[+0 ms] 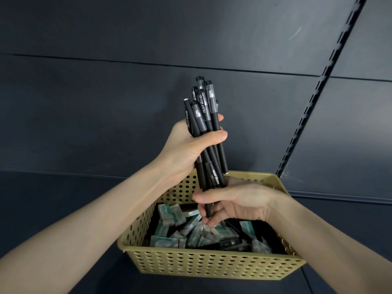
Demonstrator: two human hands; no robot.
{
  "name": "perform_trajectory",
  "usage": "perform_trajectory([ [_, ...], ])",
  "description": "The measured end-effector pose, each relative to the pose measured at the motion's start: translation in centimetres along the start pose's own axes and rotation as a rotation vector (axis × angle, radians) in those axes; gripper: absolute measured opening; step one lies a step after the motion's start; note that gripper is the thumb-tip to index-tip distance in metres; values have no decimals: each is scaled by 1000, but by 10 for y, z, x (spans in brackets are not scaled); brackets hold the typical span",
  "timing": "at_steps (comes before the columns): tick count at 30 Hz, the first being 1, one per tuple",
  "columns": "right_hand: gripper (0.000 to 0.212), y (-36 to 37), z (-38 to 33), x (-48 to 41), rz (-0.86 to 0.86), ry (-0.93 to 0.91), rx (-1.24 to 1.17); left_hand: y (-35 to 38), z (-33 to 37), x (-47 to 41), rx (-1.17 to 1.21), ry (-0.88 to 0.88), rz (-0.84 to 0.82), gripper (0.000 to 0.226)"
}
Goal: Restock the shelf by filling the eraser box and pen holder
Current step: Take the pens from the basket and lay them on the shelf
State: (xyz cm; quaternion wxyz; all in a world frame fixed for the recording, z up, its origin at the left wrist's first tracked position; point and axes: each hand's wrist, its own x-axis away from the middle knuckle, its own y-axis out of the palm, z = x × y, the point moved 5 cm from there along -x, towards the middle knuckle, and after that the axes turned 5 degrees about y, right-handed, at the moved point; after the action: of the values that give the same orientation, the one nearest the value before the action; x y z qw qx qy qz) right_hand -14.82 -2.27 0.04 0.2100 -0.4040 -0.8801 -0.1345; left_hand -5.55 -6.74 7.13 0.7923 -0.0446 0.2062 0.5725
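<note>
My left hand [191, 145] grips a bundle of several black pens [204, 115] upright above a tan perforated basket [212, 266]. My right hand [237, 203] is below it, over the basket, its thumb and fingers curled round the lower ends of the pens [207, 209]. Inside the basket lie several wrapped green-and-white erasers [169, 215] and a few more black pens [229, 244]. No eraser box or pen holder is in view.
The basket sits on a dark shelf board [63, 198]. Behind it rise dark back panels [127, 92], with a slotted upright rail [314, 102] running diagonally at the right.
</note>
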Motion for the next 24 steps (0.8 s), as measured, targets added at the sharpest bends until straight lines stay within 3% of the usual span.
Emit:
perform_trajectory([
  [9, 24, -8, -12, 3, 167, -198, -119, -1, -8, 4, 21, 13, -62, 42],
  [18, 9, -2, -19, 7, 201, -269, -43, 12, -11, 6, -145, -62, -276, 11],
  [24, 8, 3, -35, 24, 235, -396, -63, 16, 2, -1, 40, -124, -272, 24],
])
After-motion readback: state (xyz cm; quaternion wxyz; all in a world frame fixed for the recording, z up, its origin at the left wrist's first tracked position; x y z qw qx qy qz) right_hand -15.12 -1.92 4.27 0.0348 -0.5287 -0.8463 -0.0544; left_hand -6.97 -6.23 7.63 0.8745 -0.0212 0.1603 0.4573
